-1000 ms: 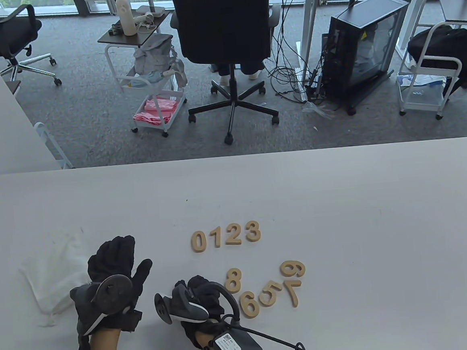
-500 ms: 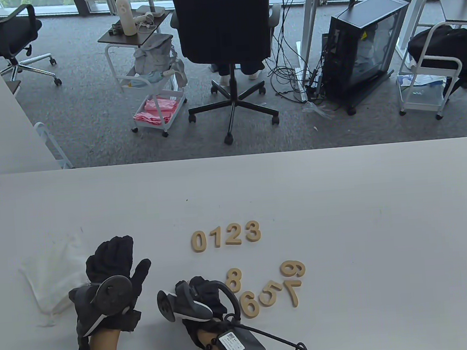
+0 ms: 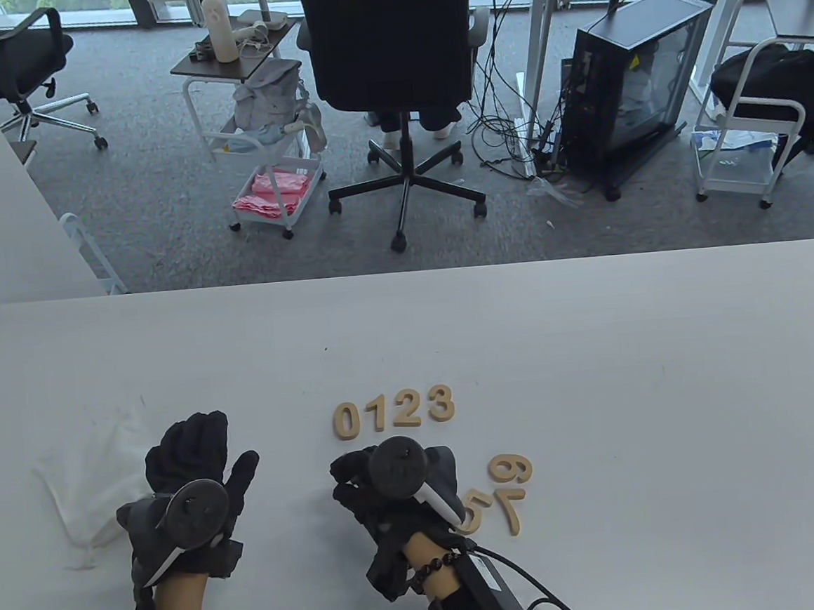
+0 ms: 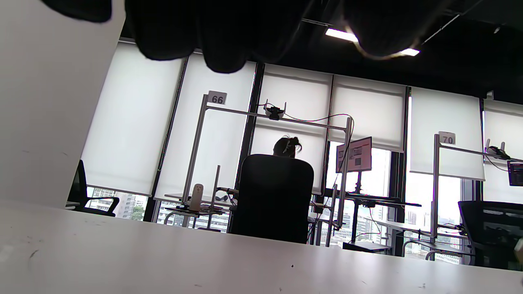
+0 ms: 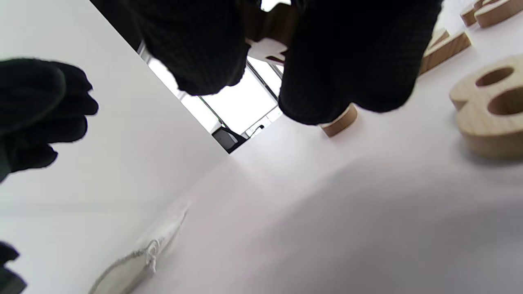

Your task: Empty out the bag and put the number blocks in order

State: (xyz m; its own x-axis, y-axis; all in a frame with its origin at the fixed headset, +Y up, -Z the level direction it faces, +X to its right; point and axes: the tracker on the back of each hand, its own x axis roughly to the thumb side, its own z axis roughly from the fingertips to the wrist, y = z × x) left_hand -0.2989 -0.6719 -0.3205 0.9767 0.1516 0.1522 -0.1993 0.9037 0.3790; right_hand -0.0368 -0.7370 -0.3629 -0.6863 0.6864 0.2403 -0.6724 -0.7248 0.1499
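Tan wooden digits 0, 1, 2, 3 [image 3: 393,412] lie in a row mid-table. Just below them my right hand [image 3: 356,475] is palm down; in the right wrist view its fingers [image 5: 347,61] pinch a wooden number block [image 5: 339,122] whose digit I cannot tell. The 8 [image 5: 486,110] lies beside it, hidden under the hand from above. To the right lie the 5 [image 3: 476,508], 7 [image 3: 512,509] and 9 [image 3: 510,467]. My left hand [image 3: 191,442] rests flat on the table, touching the limp white bag [image 3: 86,478].
The white table [image 3: 595,374] has bare surface to the right and beyond the row. A black cable [image 3: 535,597] trails from my right wrist. Beyond the far edge stand an office chair [image 3: 392,74] and carts on the floor.
My right hand turned from lying on its side to palm down and moved up and right, now covering the 8 and 6. The left hand hardly shifted.
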